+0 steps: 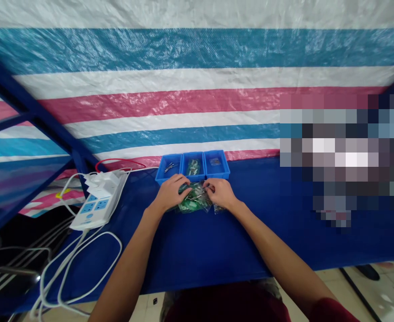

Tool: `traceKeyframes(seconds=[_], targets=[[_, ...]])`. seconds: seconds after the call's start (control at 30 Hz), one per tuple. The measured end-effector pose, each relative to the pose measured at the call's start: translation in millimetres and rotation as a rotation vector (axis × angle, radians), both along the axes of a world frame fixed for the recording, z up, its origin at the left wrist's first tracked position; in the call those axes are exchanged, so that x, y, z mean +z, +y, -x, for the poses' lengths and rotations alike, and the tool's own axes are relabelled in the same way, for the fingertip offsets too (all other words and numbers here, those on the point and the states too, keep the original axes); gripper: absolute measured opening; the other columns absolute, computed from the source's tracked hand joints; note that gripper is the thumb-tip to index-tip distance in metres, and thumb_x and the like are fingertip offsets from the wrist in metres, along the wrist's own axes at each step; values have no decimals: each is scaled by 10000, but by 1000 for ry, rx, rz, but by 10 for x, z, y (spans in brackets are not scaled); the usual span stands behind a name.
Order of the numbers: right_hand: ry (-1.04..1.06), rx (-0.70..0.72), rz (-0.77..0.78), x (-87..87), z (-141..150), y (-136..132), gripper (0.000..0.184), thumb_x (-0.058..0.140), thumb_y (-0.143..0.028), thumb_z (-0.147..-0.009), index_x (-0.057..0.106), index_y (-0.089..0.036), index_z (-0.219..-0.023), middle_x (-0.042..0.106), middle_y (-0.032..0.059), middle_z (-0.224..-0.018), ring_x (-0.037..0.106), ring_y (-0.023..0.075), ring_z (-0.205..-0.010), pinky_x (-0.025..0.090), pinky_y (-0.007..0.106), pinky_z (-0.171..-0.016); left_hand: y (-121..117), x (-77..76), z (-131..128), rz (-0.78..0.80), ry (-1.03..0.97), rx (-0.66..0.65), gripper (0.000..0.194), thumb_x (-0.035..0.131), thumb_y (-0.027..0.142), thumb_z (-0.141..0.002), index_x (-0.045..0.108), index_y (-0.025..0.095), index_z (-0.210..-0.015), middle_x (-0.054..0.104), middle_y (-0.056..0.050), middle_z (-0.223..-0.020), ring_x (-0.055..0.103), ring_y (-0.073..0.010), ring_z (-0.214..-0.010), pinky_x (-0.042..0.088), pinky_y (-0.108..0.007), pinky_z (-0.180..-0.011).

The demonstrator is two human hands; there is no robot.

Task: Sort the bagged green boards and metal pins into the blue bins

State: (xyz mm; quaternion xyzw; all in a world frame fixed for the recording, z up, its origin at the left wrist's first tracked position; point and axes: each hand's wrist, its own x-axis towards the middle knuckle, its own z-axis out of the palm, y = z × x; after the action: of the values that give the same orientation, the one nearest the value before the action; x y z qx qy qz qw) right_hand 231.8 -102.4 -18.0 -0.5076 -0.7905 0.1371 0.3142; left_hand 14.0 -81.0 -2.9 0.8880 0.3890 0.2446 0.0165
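blue table (200,255): works as the base, bags kept flat on it; bare surface in front of the pile leaves elbow room. three blue bins (182,166) stand in a row just behind the hands; best kept unbumped. clear and green plastic bags (192,205) lie in a heap on the table, in front of the middle bin, between the hands. left hand (173,190): thumb and fingers a little apart on the heap's left side; grip unclear, probably better as a steadying hold. right hand (219,190): fingers curled narrow at the right edge; cannot tell what is caught. thin pieces (198,197) show among the plastic; a light fingertip pinch should avoid snagging
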Motion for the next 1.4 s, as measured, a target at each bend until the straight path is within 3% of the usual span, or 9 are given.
traceKeyframes(seconds=[0.2, 0.5, 0.67, 0.77, 0.87, 1.0, 1.17, 1.27, 1.4], targets=[[25, -28, -21, -48, -13, 32, 138, 547, -169, -784, 673, -198, -831, 621, -8, -643, 521, 129, -566, 325, 236, -568, 49, -9, 135, 8, 111, 50, 224, 617, 387, -784, 685, 227, -924, 687, -68, -966, 644, -239, -892, 512, -331, -802], [33, -39, -35, -50, -2, 28, 142, 539, -177, -808, 679, -188, -833, 627, -1, -646, 520, 130, -566, 311, 239, -567, 73, -48, 114, -59, 127, 58, 181, 534, 247, -805, 712, 214, -807, 729, -61, -833, 669, -227, -790, 507, -313, -700], [65, -49, -49, -45, 3, 21, 144, 534, -194, -836, 677, -183, -848, 634, 6, -670, 537, 135, -595, 341, 243, -591, 21, 16, 43, -215, 49, 68, 225, 477, 218, -876, 696, 192, -829, 732, -64, -858, 668, -200, -775, 490, -309, -730], [122, -37, -85, -32, 2, 9, 183, 522, -253, -878, 669, -183, -961, 642, 23, -758, 555, 138, -657, 389, 241, -647, -23, 30, -26, -317, -19, 75, 220, 473, 223, -912, 687, 176, -898, 733, -71, -875, 672, -195, -791, 488, -311, -751], [158, 26, -117, -29, 8, -1, 273, 517, -347, -908, 630, -195, -1104, 621, 31, -828, 549, 136, -692, 415, 243, -674, -63, -2, -105, -384, -91, 39, 200, 487, 214, -922, 683, 170, -924, 736, -68, -876, 683, -180, -792, 498, -291, -756], [194, 100, -131, -65, 31, -2, 245, 525, -359, -913, 640, -197, -1057, 596, 26, -821, 542, 133, -682, 418, 247, -651, -108, -69, -206, -426, -236, -26, 202, 483, 181, -931, 683, 158, -947, 740, -61, -881, 697, -160, -811, 528, -256, -774], [277, 101, -201, -104, 40, 8, 216, 474, -317, -941, 641, -180, -934, 601, 38, -799, 559, 149, -720, 427, 260, -679, -163, -66, -282, -216, -441, 39, 210, 541, 301, -913, 689, 167, -981, 739, -62, -923, 700, -158, -786, 556, -256, -771], [309, 83, -233, -110, 37, 17, 208, 475, -300, -939, 627, -175, -872, 606, 39, -779, 566, 155, -727, 427, 258, -674, -170, -41, -296, 29, -543, 131, 304, 634, 409, -832, 687, 177, -1022, 733, -64, -925, 692, -175, -748, 567, -283, -734], [352, 28, -267, -107, 37, 25, 190, 492, -276, -926, 629, -173, -843, 620, 42, -769, 580, 157, -728, 437, 257, -679, -137, -49, -303, 360, -736, 112, 403, 675, 426, -778, 659, 168, -1086, 718, -54, -822, 678, -174, -692, 568, -280, -664]])
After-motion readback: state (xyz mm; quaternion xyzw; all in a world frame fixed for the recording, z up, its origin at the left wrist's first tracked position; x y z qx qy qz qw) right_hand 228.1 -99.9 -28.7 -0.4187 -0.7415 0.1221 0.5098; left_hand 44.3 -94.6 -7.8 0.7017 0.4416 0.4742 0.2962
